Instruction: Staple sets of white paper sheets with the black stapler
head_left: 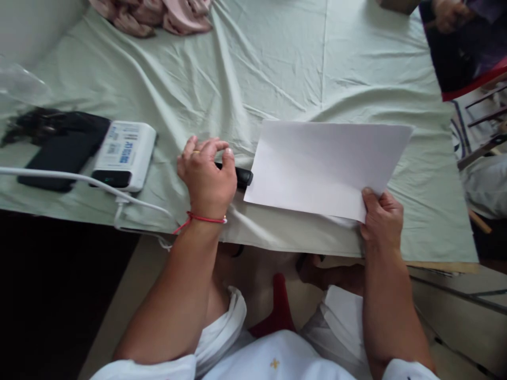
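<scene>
My right hand (382,219) pinches the lower right corner of white paper (328,169), thumb on top. The paper is blank on its visible face and lies over the green cloth, and its near edge shows a second layer. My left hand (209,171) is at the paper's left side, fingers bent around a black, elongated object (244,178) with a rounded end. Most of this object is hidden by the hand, so its kind cannot be made out. Its end is right beside the paper's left edge. A red string bracelet circles the left wrist.
A white power bank (137,153) with a white cable (91,179) lies at the left, beside a black phone-like slab (57,161). Crumpled pink cloth (154,16) sits at the back. Another person's hand (449,13) shows at the top right, past the table edge.
</scene>
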A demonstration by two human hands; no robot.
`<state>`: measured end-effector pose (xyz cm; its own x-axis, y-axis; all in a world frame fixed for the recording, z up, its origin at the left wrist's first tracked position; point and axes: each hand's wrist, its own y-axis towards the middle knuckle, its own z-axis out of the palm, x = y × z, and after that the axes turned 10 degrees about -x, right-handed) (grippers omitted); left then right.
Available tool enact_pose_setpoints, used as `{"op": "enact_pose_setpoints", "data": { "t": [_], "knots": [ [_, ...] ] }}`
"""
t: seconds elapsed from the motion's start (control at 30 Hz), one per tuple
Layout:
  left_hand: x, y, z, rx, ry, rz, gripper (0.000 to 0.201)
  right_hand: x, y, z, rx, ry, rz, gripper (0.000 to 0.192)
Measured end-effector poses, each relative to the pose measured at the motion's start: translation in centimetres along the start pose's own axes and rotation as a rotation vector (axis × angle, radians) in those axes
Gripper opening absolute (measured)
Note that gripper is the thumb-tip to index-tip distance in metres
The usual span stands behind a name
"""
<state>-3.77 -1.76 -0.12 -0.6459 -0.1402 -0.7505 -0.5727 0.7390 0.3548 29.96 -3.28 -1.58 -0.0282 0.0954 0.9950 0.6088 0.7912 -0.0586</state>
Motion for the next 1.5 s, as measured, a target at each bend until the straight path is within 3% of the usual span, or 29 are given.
{"op": "enact_pose_setpoints", "data": {
  "t": [0.1,0.2,0.37,0.63,0.93,1.1,1.2,1.3,1.33,1.4,1.5],
  "knots": [
    [0.0,-0.1,0.2,0.131,0.05,-0.037,0.011,-0.4,0.2,0.2,-0.008,0.012,-0.015,0.032],
    [-0.2,-0.4,0.3,0.21,0.152,-0.036,0.028,-0.9,0.6,0.4,-0.028,0.039,-0.029,0.037],
    [-0.1,-0.7,0.4,0.261,0.354,0.013,0.053,-1.7,1.0,0.6,-0.041,0.044,-0.047,0.044],
    [-1.1,-1.0,-0.6,0.359,0.365,0.057,0.055,-1.6,0.8,0.6,-0.016,0.005,-0.071,0.039],
    [-0.4,-2.2,0.1,0.231,0.273,0.093,0.041,-0.7,0.7,0.5,0.011,-0.021,-0.066,0.035],
    [1.2,-2.4,0.5,0.066,0.2,0.098,0.03,-0.4,1.9,-0.7,-0.012,-0.053,-0.058,0.037],
    [1.1,-2.9,0.0,-0.119,0.068,0.225,0.027,-0.3,3.1,-1.7,-0.031,-0.045,-0.046,0.041],
    [-0.8,-4.5,-0.7,-0.243,-0.131,0.486,0.021,-0.2,4.0,-2.4,-0.024,-0.039,-0.029,0.043],
    [-1.7,-5.3,-0.8,-0.206,-0.192,0.567,0.018,-0.1,4.2,-2.6,-0.018,-0.038,-0.019,0.043],
    [-3.5,-7.1,-0.8,-0.017,-0.302,0.646,0.017,0.0,4.4,-2.9,-0.003,-0.039,-0.003,0.043],
    [-5.0,-9.8,-0.2,0.226,-0.358,0.619,0.016,0.1,4.7,-3.5,0.031,-0.058,0.03,0.044]
  ]
}}
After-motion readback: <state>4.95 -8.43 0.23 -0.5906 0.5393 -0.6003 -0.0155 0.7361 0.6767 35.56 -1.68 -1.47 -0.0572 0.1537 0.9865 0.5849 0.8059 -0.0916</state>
